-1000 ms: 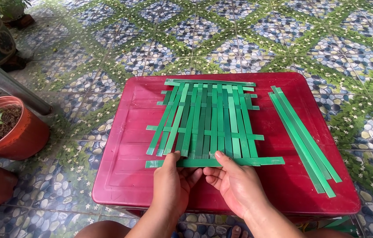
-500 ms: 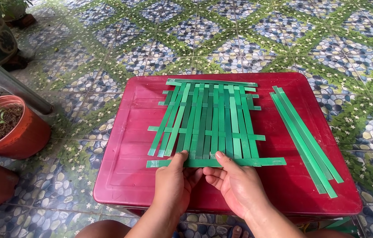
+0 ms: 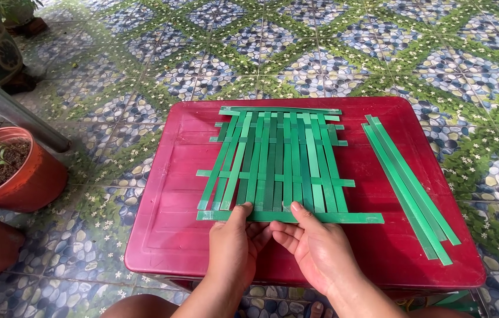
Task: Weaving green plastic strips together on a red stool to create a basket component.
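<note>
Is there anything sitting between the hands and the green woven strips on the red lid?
Nothing visible. Both the left hand and the right hand already touch the near edge of the woven strips, thumbs on the bottom cross strip. The spare strips lie off to the right, apart from the weave.

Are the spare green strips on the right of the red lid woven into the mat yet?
No: the spare green strips lie loose beside the woven mat, apart from it on the red lid.

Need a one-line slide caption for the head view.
Both hands, left hand and right hand, press the bottom green strip of a woven mat on a red plastic lid.
</note>
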